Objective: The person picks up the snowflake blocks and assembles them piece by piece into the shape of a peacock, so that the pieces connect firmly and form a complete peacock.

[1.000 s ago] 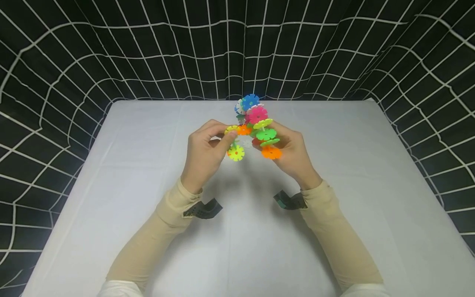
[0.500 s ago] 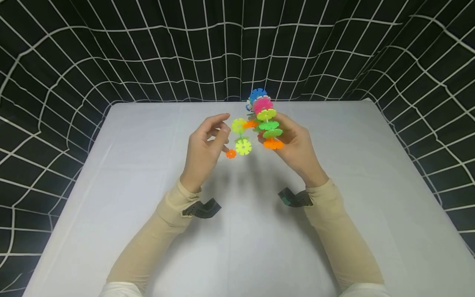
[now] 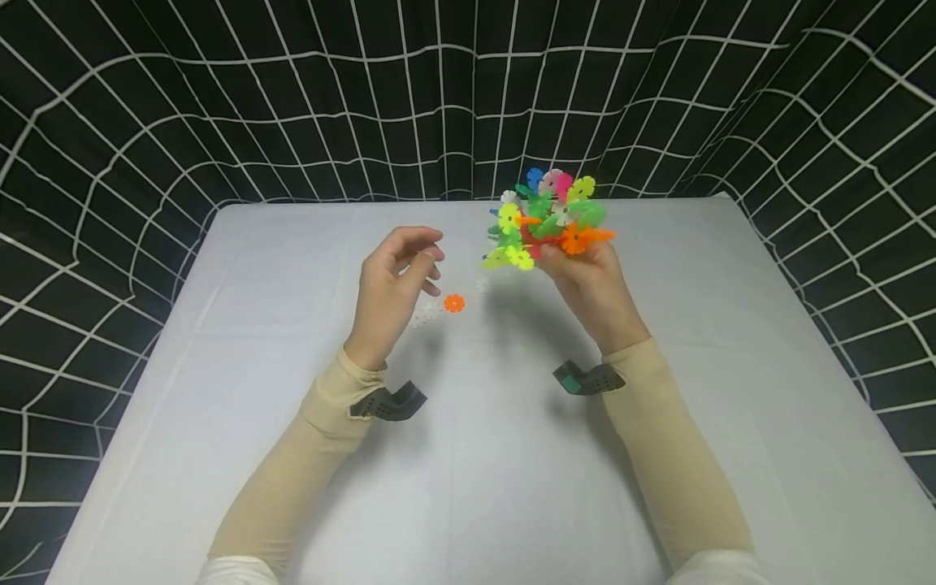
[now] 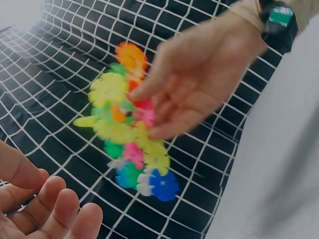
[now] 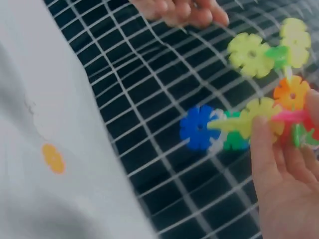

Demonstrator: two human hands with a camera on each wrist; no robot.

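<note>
My right hand holds up a cluster of interlocked plastic snowflake discs in yellow, green, orange, pink, blue and white. In the left wrist view the thumb and fingers of the right hand pinch the cluster near its pink and orange discs. My left hand hovers to the left of the cluster, apart from it, its fingers loosely bent with nothing between them. The left fingers also show at the lower corner of the left wrist view. A loose orange disc lies on the table just right of the left hand.
Several white or clear discs lie beside the orange one, faint against the white tabletop. Another pale disc is a little farther back. A black curtain with a white grid stands behind the table and along both sides.
The left hand has let go of the cluster and drawn slightly left. The right hand has moved the cluster to the right and turned it. The loose orange disc has come into plain view.
</note>
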